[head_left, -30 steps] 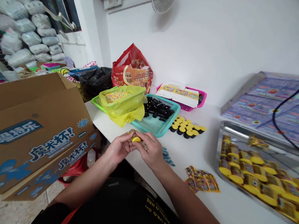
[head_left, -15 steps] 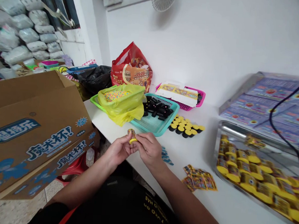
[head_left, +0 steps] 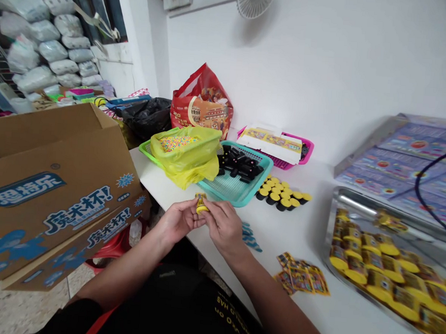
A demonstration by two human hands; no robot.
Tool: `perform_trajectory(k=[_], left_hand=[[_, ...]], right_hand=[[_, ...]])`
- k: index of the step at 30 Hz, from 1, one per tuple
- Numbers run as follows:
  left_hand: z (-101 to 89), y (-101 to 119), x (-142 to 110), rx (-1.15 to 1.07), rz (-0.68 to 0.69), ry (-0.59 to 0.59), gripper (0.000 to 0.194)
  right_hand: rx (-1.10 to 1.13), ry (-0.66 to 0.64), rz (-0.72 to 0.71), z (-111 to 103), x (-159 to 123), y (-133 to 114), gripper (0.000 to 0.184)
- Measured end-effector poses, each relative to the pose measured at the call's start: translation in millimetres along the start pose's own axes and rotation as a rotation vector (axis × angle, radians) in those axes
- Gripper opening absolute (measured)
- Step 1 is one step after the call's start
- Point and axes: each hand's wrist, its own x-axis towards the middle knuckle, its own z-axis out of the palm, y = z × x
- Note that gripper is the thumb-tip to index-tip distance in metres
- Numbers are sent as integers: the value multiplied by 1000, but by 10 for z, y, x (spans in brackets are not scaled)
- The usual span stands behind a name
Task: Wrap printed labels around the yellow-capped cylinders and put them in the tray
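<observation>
Both my hands meet over the table's front edge around a small yellow-lidded cup (head_left: 201, 205) with a printed wrapper on it. My left hand (head_left: 178, 221) grips it from the left with thumb and fingers. From the right, the fingertips of my right hand (head_left: 223, 227) pinch its yellow end. Beyond them stand rows of black cups with yellow lids (head_left: 282, 191). Right of my forearm lies a loose pile of printed yellow wrappers (head_left: 302, 274). Small blue striped pieces (head_left: 250, 237) lie partly hidden behind my right wrist.
A metal tray (head_left: 328, 245) of wrapped cups stands right, below purple printed sheets (head_left: 410, 157). A turquoise basket (head_left: 240, 196) holds black pieces, beside a yellow bag (head_left: 185, 167) of colourful beads. A large cardboard box (head_left: 56, 201) is left; a red bag (head_left: 202, 107) stands behind.
The view has shifted slightly, so the scene sits a little further right and lower. The cup is tilted more upright between my fingers; both hands still hold it.
</observation>
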Motion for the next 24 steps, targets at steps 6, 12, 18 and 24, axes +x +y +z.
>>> perform_trajectory(k=[6,12,18,24], left_hand=[[8,-137,22,15,27,51,11],[11,-181,5,39,28,35,13],[-9,-135,17,20,80,-13,15],[31,-152,0,23,137,-43,13]], right_hand=[[78,11,21,11,-30,13,24],[-5,8,-54,-35,-25,48,25],[-44,46,-35,-40,-12,34,27],[80,63,155,26,-77,-13,31]])
